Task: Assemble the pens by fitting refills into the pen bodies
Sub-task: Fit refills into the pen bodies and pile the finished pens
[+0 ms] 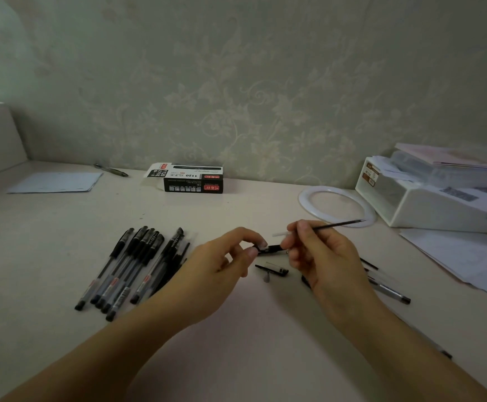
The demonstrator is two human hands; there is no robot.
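Observation:
My right hand [320,256] pinches a thin black refill [338,223] that points up and to the right, and its lower fingers hold a black pen body [272,248]. My left hand [222,262] pinches the left end of that pen body between thumb and forefinger. Below the hands a black pen cap [272,270] and a small grey tip cone [267,277] lie on the table. Several assembled black pens [132,268] lie in a bunch at the left. More pen parts [387,288] lie to the right, partly hidden behind my right wrist.
A black pen box [191,178] lies open by the wall. A white ring [336,204], a white organiser tray [427,204] and loose papers [462,256] sit at the right. A sheet of paper [57,182] and a pen [112,169] lie at the back left.

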